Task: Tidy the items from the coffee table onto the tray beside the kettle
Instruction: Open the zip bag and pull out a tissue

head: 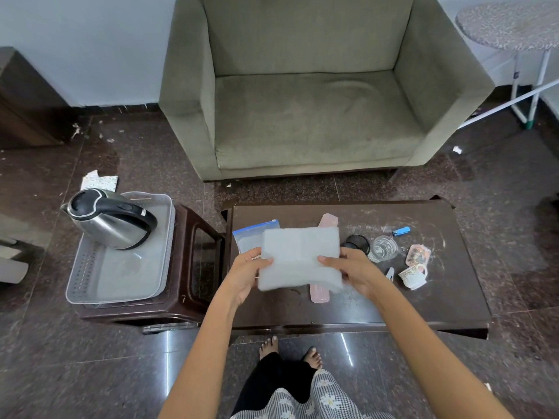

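A folded white cloth (299,255) is held above the dark coffee table (423,303). My left hand (246,272) grips its left edge and my right hand (354,272) grips its right edge. Under it lie a blue-topped zip bag (249,235) and a long pink case (328,220), both partly hidden. Further right sit a black lid (357,243), a clear glass (384,247), a blue lighter (401,231), a printed packet (418,254) and a patterned cup (413,276) on its side. The grey tray (121,282) rests on a brown stool to the left, with the steel kettle (109,219) on its far part.
A grey-green armchair (311,86) stands behind the table. A round patterned side table (511,25) with white legs is at the far right. Paper scraps (98,179) lie on the dark tiled floor. My bare feet (290,349) are just in front of the coffee table.
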`<state>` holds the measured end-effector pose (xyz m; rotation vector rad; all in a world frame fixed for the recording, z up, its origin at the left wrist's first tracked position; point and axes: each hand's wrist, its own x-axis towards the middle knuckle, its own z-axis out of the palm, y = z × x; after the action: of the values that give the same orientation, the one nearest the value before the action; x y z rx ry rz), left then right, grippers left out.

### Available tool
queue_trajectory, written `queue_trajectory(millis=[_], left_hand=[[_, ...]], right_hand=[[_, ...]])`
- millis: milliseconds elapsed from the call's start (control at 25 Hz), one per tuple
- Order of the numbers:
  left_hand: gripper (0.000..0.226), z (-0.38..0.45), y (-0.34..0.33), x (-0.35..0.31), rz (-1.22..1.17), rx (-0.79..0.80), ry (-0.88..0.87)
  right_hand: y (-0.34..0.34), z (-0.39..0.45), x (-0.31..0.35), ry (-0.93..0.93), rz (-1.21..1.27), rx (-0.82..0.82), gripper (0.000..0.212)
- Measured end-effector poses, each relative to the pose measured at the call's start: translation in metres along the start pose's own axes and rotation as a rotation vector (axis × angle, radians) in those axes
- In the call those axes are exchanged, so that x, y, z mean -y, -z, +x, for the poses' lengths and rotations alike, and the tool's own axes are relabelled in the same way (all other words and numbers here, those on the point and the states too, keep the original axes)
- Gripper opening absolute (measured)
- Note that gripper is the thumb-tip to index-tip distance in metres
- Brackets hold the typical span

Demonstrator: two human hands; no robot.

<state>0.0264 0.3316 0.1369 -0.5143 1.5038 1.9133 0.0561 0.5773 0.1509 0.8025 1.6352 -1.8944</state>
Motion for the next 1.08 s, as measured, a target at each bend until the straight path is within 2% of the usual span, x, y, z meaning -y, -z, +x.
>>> queue_trajectory(millis=[80,240,360,560,800,920,1080], left_hand=[[0.023,0.001,0.002,0.001,0.011,-0.009,0.015],[0.021,0.003,0.004,0.005,0.02,-0.043,0.01],[0.021,0.001,0.005,0.005,0.029,-0.08,-0.016],[0.031,-0.005,-0.003,0.006,0.04,0.037,0.02],[0.027,-0.005,-0.01,0.002,0.072,0.057,-0.016],[0.023,-0.004,-0.008,-0.002,0.091,0.051,-0.035],[0.018,-0.005,-0.006,-0.005,0.03,0.025,-0.003]], right_hand=[[-0.001,0.001,-0.001,-0.001,0.011,-0.085,0.047],[0.002,-0.004,0.006,-0.075,0.077,0.026,0.029],[0.002,-0.005,0.006,-0.029,-0.018,0.044,0.017],[-0.005,-0.001,0.004,0.028,-0.034,0.051,0.031],[-0.005,-0.002,0.0,0.059,0.071,0.146,0.031],[-0.003,-0.001,0.0,0.087,0.105,0.145,0.023],[-0.003,-0.006,0.006,0.078,0.072,0.18,0.039]])
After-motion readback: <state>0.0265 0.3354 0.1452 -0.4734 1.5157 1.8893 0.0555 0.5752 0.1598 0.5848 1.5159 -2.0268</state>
